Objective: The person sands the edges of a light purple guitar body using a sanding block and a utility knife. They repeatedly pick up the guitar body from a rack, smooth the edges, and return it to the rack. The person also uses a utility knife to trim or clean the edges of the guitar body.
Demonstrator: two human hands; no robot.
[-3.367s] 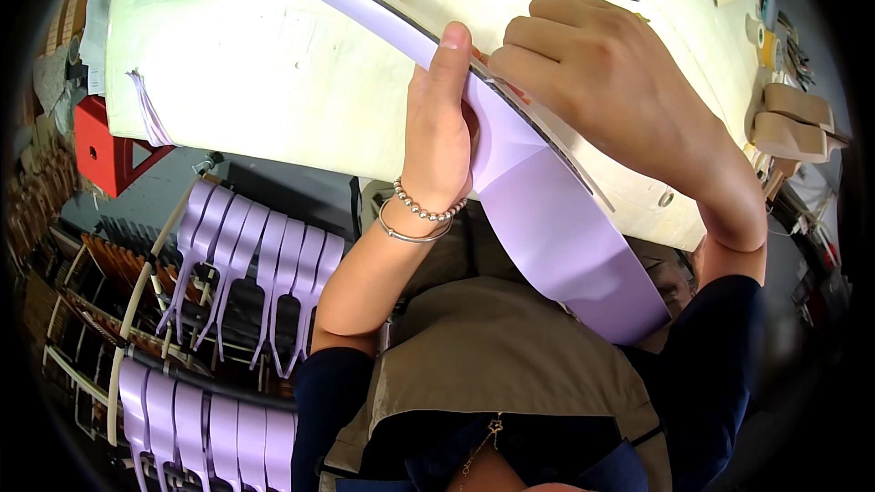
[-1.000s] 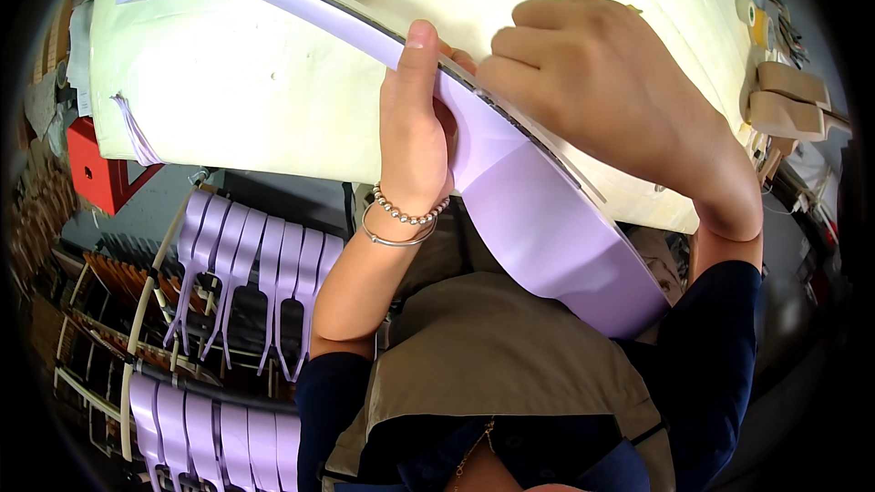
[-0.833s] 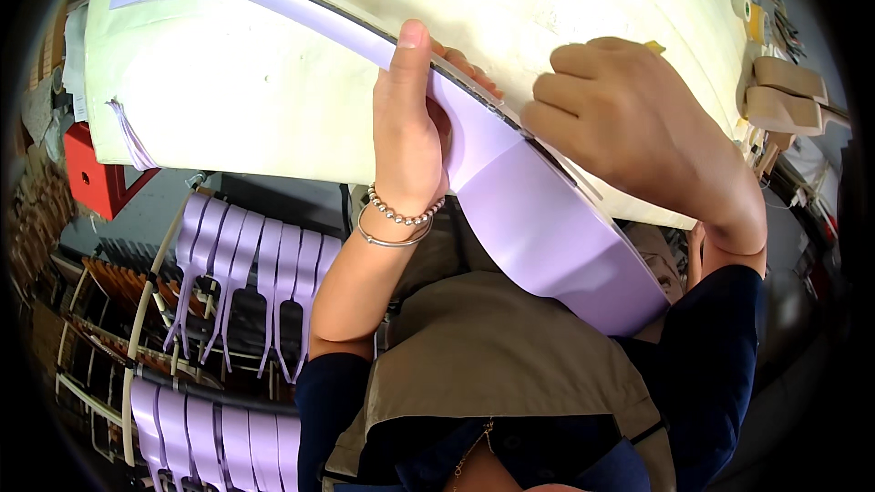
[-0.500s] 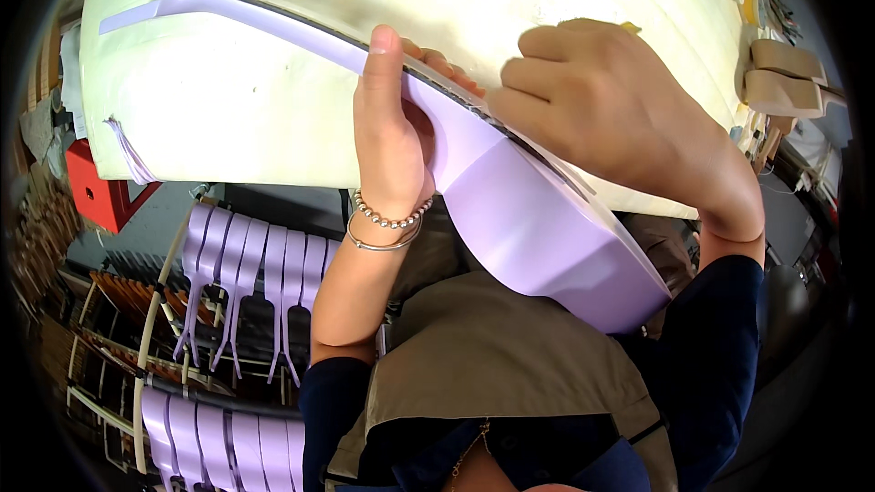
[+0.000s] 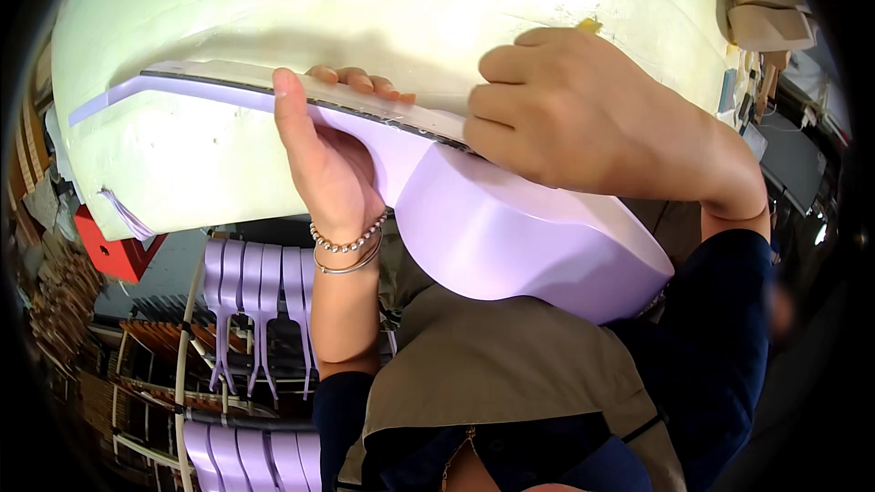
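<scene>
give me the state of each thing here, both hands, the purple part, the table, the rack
left hand: gripping the purple part from below, thumb up over its edge
right hand: fist pressed on the part's top edge
purple part: held tilted against the table edge
table: pale covered top, scuffed
rack: loaded with similar purple parts

Your pale green padded surface (image 5: 383, 9) carries a long lilac moulded part (image 5: 510, 228) resting on its near edge.
</scene>
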